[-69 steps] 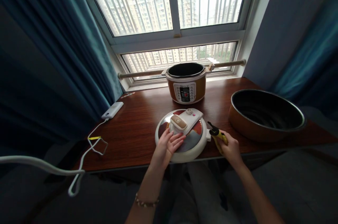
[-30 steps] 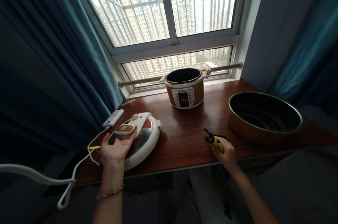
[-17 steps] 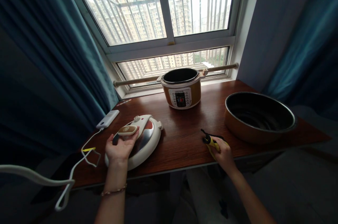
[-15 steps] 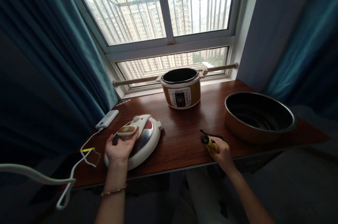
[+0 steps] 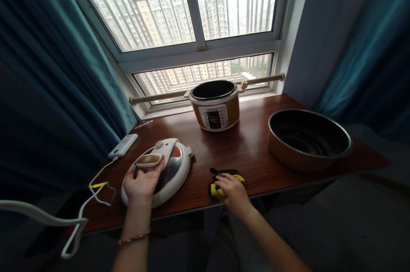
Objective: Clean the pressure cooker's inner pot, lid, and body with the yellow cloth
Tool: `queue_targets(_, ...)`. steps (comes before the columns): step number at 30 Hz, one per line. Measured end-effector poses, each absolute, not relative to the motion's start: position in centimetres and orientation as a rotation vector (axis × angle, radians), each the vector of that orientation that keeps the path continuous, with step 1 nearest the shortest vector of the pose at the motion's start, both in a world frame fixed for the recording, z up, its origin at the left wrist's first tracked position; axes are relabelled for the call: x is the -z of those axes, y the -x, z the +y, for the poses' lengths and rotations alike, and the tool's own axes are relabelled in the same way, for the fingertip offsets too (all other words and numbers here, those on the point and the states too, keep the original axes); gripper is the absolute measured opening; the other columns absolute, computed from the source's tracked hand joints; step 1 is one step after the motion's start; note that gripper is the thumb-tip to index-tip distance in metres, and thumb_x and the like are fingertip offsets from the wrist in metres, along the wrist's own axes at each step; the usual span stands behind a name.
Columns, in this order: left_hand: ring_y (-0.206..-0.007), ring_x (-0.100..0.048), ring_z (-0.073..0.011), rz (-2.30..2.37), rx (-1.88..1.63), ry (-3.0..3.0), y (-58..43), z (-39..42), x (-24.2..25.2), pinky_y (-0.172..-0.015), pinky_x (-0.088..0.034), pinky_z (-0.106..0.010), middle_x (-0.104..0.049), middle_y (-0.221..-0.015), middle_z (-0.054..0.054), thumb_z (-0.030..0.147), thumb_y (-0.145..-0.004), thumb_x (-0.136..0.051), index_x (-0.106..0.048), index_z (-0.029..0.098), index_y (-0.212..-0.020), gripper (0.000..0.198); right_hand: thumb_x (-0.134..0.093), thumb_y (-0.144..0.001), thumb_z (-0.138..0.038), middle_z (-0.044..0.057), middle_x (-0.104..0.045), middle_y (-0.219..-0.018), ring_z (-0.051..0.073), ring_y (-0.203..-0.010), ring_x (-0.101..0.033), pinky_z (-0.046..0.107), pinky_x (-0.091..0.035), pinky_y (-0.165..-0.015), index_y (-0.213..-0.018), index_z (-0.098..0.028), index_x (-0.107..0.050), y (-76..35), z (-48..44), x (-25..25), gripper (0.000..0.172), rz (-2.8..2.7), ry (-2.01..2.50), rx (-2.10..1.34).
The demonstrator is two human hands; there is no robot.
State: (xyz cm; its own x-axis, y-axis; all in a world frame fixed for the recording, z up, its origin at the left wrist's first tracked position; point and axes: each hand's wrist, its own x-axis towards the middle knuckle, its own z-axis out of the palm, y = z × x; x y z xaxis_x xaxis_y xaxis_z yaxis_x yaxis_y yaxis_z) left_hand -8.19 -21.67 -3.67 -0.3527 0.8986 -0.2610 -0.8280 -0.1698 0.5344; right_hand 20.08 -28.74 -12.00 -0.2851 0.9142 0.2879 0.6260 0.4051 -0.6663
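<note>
On the left of the table lies a cream pressure cooker lid (image 5: 184,176) with a shiny metal centre and a brown-and-cream handle (image 5: 149,160). My left hand (image 5: 142,182) is closed around that handle, palm up, with the thumb on its right end. Near the front edge, my right hand (image 5: 233,193) rests over a yellow-and-black tool (image 5: 218,191), fingers curled on top of it. The tool lies sideways at the tabletop; its exact kind is unclear, as the fingers cover its middle. Between it and the lid a strip of bare wood shows.
A brown-and-cream electric pressure cooker (image 5: 215,105) stands lidless by the window. To the right sits a wide orange-brown pot (image 5: 307,159) with a dark inside. A white power bank (image 5: 123,145) with a white cable (image 5: 83,210) lies at the left, beside the blue curtain (image 5: 96,62).
My right hand has moved left with the yellow-and-black tool and lowered it to the table, turning it sideways. My left hand stays on the lid handle. The view has shifted slightly.
</note>
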Motion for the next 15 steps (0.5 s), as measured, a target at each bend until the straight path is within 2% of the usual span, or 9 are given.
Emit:
queue_targets(3, -0.124, -0.038, -0.0370, 0.709, -1.766, -0.165, 8.5, -21.5, 4.0, -0.091, -0.038, -0.061, -0.036, -0.139, -0.018, 0.022, -0.071, -0.051, -0.034, 0.022, -0.131, 0.063, -0.049, -0.068, -0.005, 0.003, -0.060, -0.119, 0.024, -0.116, -0.046, 0.042, -0.039, -0.096, -0.107, -0.023, -0.063, -25.9, -28.0, 12.5, 0.045, -1.919, 1.468, -0.436)
queue_targets(7, -0.124, -0.038, -0.0370, 0.744, -1.693, -0.144, 8.4, -22.4, 3.3, -0.090, -0.041, -0.057, -0.026, -0.143, -0.023, 0.018, -0.071, -0.052, -0.021, 0.022, -0.138, 0.074, -0.045, -0.072, -0.012, 0.007, -0.060, -0.117, 0.026, -0.112, -0.050, 0.046, -0.040, -0.094, -0.108, -0.019, -0.061, -35.0, -30.2, 15.0, 0.041, -1.756, 1.668, -0.121)
queue_targets(10, -0.121, -0.043, -0.0344, 0.866, -1.647, -0.153, 7.4, -24.7, 2.5, -0.090, -0.044, -0.052, -0.028, -0.143, -0.023, 0.011, -0.070, -0.052, -0.017, 0.026, -0.139, 0.079, -0.044, -0.074, -0.021, 0.009, -0.062, -0.114, 0.028, -0.107, -0.054, 0.047, -0.041, -0.093, -0.111, -0.020, -0.059, -40.9, -34.0, 17.3, 0.040, -1.645, 1.752, 0.071)
queue_targets(12, -0.118, -0.047, -0.0328, 0.939, -1.624, -0.210, 6.1, -26.9, 2.2, -0.091, -0.044, -0.049, -0.036, -0.139, -0.021, 0.011, -0.070, -0.054, -0.026, 0.025, -0.137, 0.074, -0.044, -0.074, -0.029, 0.012, -0.063, -0.111, 0.031, -0.103, -0.057, 0.046, -0.044, -0.088, -0.107, -0.019, -0.061, -43.6, -36.5, 18.0, 0.038, -1.514, 1.868, 0.133)
queue_targets(14, -0.116, -0.049, -0.0324, 0.991, -1.541, -0.238, 4.8, -28.8, 2.3, -0.093, -0.043, -0.047, -0.048, -0.130, -0.022, 0.018, -0.072, -0.055, -0.039, 0.018, -0.130, 0.060, -0.045, -0.075, -0.038, 0.014, -0.069, -0.084, 0.033, -0.076, -0.064, 0.047, -0.050, -0.066, -0.095, -0.019, -0.065, -44.6, -38.2, 17.4, 0.035, -1.289, 2.110, 0.071)
queue_targets(15, -0.116, -0.049, -0.0321, 1.012, -1.485, -0.238, 4.2, -29.5, 2.4, -0.096, -0.041, -0.046, -0.053, -0.125, -0.021, 0.021, -0.072, -0.057, -0.046, 0.015, -0.125, 0.054, -0.046, -0.075, -0.045, 0.013, -0.067, -0.068, 0.033, -0.061, -0.063, 0.046, -0.049, -0.054, -0.086, -0.019, -0.066, -44.4, -38.6, 16.6, 0.035, -1.155, 2.214, 0.013)
